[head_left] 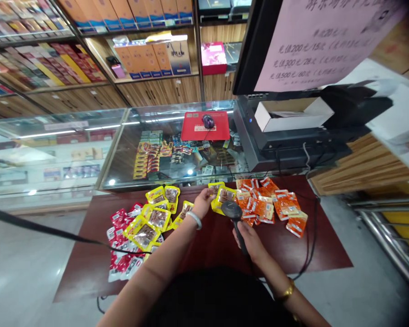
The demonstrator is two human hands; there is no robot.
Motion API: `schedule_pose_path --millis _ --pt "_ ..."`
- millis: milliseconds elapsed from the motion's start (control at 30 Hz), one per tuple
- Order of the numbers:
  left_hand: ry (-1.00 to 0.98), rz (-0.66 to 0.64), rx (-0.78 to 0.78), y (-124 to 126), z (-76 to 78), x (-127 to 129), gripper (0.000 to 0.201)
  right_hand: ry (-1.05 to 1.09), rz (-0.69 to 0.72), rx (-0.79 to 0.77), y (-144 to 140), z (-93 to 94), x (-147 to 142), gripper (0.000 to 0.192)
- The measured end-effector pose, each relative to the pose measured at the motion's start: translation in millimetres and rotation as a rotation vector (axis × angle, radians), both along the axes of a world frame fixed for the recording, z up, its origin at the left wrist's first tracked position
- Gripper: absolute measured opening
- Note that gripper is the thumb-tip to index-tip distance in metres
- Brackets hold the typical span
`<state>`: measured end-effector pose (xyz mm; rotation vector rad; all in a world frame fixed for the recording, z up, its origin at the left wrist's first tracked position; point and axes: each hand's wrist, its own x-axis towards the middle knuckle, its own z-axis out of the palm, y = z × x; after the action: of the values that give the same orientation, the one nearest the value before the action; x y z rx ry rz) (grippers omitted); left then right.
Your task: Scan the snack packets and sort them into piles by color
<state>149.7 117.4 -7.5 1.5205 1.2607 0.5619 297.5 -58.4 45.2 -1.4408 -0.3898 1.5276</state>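
Yellow snack packet (225, 196) is pinched at its near-left edge by the left hand (202, 203), lying on the dark red table (207, 245) directly ahead of the black barcode scanner (234, 218), which the right hand (250, 240) grips closed about its handle. Orange packets (276, 206) lie just right of the scanner hand; more yellow packets (157, 218) and red packets (122, 240) lie left of the holding hand. Judgement: keep the packet flat, code facing the scanner head, fingers clear of the print
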Motion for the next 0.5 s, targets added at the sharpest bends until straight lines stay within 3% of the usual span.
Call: schedule_pose_path --millis 100,167,267,367,500 --pt "0.486 -0.129 0.224 -4.3 21.1 -28.1 0.033 0.001 0.014 0.004 1.8 -0.8 -0.9 0.050" --pt "0.786 -0.170 0.294 -15.4 29.1 -55.9 0.037 0.004 0.027 0.009 1.9 -1.2 -2.9 0.050" --pt "1.078 -0.197 0.167 -34.4 28.3 -90.3 0.033 0.017 0.049 0.003 -0.4 -2.5 -7.4 0.048" --pt "1.146 -0.236 0.001 -43.7 19.2 -106.2 0.034 0.001 0.077 -0.005 -4.8 -4.0 -12.9 0.047" --pt "1.051 -0.221 -0.091 -39.7 9.6 -109.6 0.039 -0.054 0.132 0.008 -12.2 -6.0 -19.9 0.048"
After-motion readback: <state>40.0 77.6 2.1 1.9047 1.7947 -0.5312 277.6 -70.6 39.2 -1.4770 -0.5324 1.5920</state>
